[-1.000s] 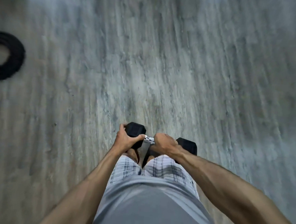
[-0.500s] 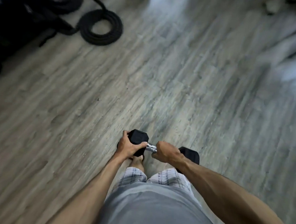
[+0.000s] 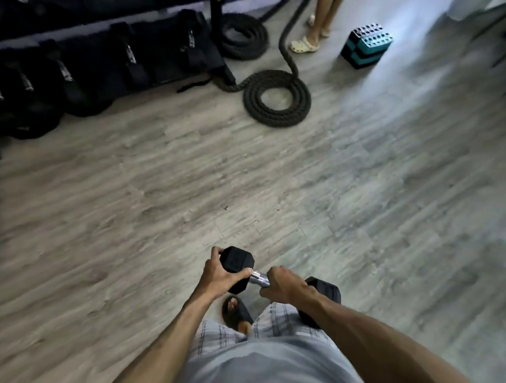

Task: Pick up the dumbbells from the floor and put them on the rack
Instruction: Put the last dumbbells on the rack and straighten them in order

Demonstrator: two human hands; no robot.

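I carry one black hex dumbbell [image 3: 237, 260] with a chrome handle in front of my waist, above the grey wood floor. My left hand [image 3: 221, 273] grips its left head from the side, fingers curled over the top. My right hand [image 3: 284, 286] is wrapped round the chrome handle, hiding most of it. The right head shows behind my right wrist. The dark dumbbell rack [image 3: 102, 13] stands at the far upper left, with several black dumbbells [image 3: 129, 56] in a row on its low tier.
A coiled black battle rope [image 3: 277, 96] lies on the floor right of the rack, a second coil [image 3: 245, 38] behind it. Another person's legs in pale clogs [image 3: 305, 45] stand at the top. A black and teal block [image 3: 366, 44] sits nearby. My sandalled foot [image 3: 235, 311] shows below the dumbbell.
The view has swung up and leftward: the rack, rope coils and the other person have come into sight. Both hands keep the same hold on the dumbbell.
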